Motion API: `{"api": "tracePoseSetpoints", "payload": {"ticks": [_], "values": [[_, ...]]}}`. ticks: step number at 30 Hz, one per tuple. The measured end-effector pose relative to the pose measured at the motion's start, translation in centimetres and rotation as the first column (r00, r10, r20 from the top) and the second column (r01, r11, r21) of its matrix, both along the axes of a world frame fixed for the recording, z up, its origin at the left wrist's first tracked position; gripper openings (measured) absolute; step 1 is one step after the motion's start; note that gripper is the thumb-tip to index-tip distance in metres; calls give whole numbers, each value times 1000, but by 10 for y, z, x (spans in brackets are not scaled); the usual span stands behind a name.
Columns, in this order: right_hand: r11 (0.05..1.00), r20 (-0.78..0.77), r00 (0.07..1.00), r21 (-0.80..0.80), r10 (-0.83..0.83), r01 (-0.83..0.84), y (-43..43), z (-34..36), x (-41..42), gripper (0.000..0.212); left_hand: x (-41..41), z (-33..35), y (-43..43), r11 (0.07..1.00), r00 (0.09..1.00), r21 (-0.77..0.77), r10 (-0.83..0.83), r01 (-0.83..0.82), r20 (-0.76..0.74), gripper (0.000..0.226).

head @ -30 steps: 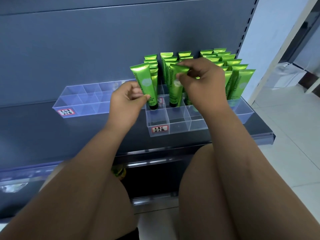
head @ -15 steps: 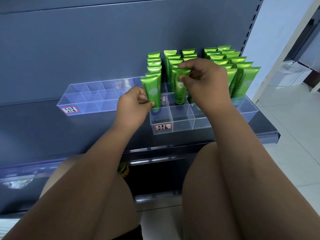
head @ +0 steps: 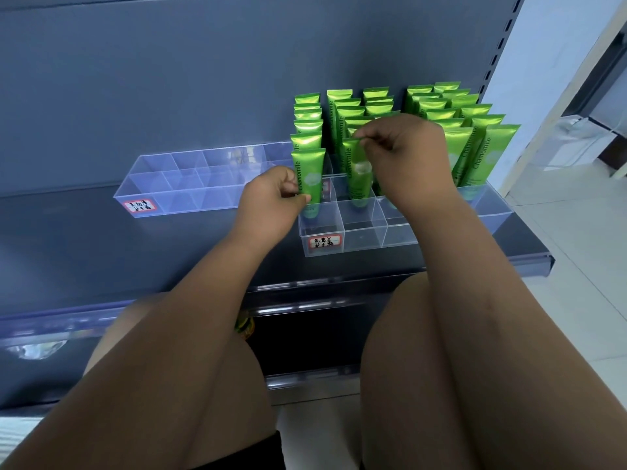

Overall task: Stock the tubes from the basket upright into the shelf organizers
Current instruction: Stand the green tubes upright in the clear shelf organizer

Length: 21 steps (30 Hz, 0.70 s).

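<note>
Because the organizer (head: pixel 359 239) sits near the shelf (head: pixel 190 259) front with its nearest cells bare, a hard downward push could slide it toward the lip. The left grip (head: pixel 271 200) pinches a tube (head: pixel 310 178) low on its body, cap down in the cell behind the front row; the right grip (head: pixel 407 157) pinches the crimped top of a second tube (head: pixel 359 174) one cell over. Let go crooked, either could lean and topple the packed rows (head: pixel 375 101) behind.

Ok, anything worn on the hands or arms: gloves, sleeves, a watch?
Nothing shows. The left hand and right hand are bare, with no gloves or rings visible. The left forearm and right forearm are uncovered to the frame edge: no sleeves, watch or bands.
</note>
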State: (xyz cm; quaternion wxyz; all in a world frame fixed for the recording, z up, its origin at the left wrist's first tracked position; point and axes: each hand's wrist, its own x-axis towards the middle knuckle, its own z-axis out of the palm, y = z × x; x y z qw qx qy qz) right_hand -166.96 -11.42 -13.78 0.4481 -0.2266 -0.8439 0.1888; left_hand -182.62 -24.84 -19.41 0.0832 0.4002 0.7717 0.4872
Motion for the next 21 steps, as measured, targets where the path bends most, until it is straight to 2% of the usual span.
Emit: {"api": "tracePoseSetpoints", "payload": {"ticks": [3,7,15,21], "values": [[999,53,998,23,-30,28,2,-1,-1,23,0,2,-1,1000,1000,1,-10,10,14,33],[998,84,995,17,-58,56,3,-2,-2,26,-4,7,-1,999,1000,-35,1,0,3,21],[995,109,989,28,-103,100,3,0,-3,35,-10,13,1,999,999,-38,-17,18,36,28],[989,108,985,86,-131,122,3,2,-3,42,-14,16,-2,999,996,-43,-26,29,82,21]]}}
